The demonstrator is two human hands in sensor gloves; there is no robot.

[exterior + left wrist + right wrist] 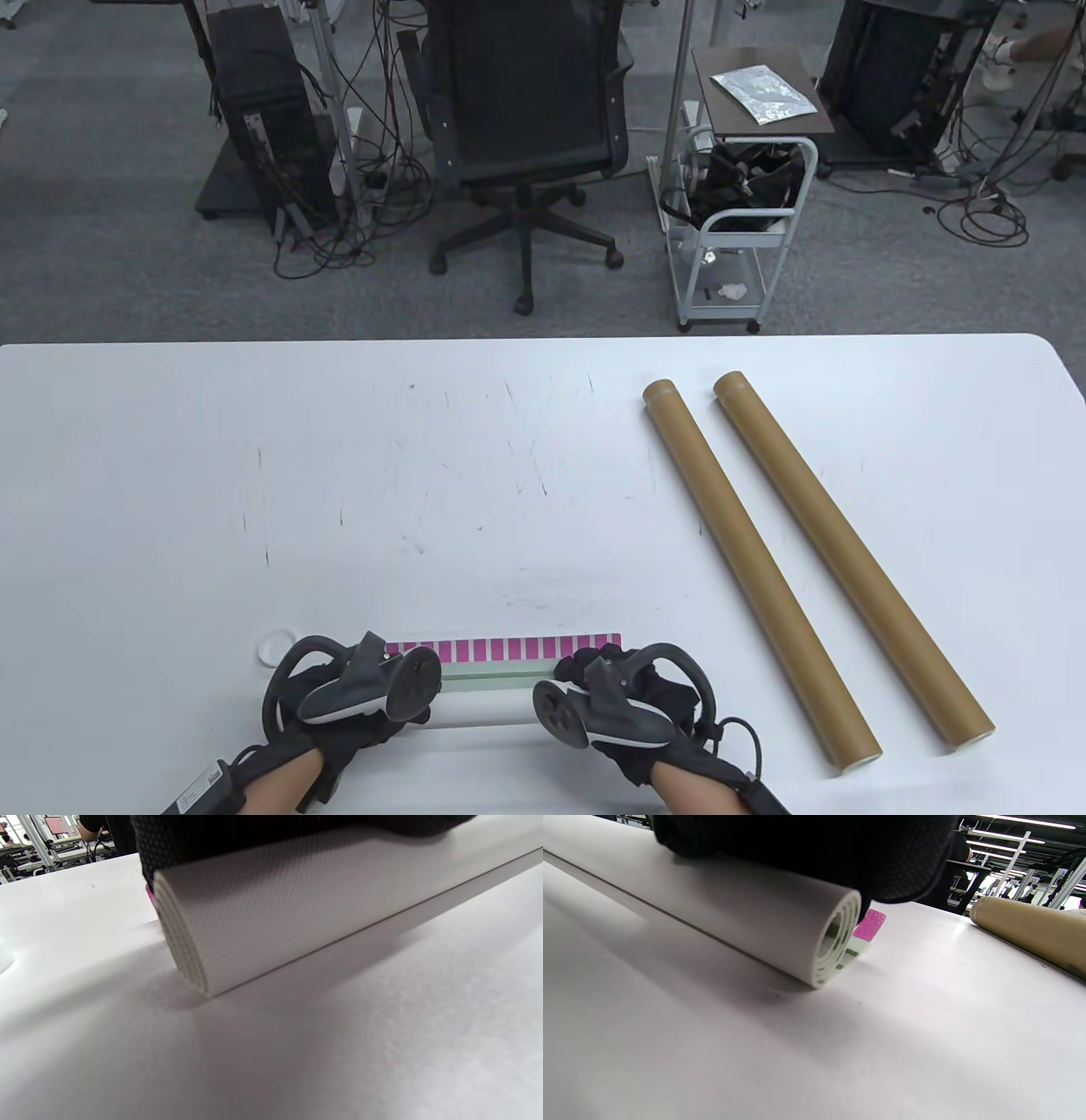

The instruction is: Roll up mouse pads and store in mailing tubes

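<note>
A mouse pad [484,709] lies near the table's front edge, rolled white side out into a thick roll, with a narrow pink-striped flap [509,649] flat on the table beyond it. My left hand [356,722] grips the roll's left end and my right hand [611,713] its right end. The gloved fingers [254,832] curve over the top of the roll [297,912] in the left wrist view. The right wrist view shows the same fingers [818,849] over the spiral end [835,942]. Two brown mailing tubes [755,569] [848,560] lie side by side to the right.
A small white round cap [276,649] sits just left of my left hand. The nearer tube [1031,929] shows at the right of the right wrist view. Beyond the white table [339,475] stand an office chair [526,127] and a small cart [738,212].
</note>
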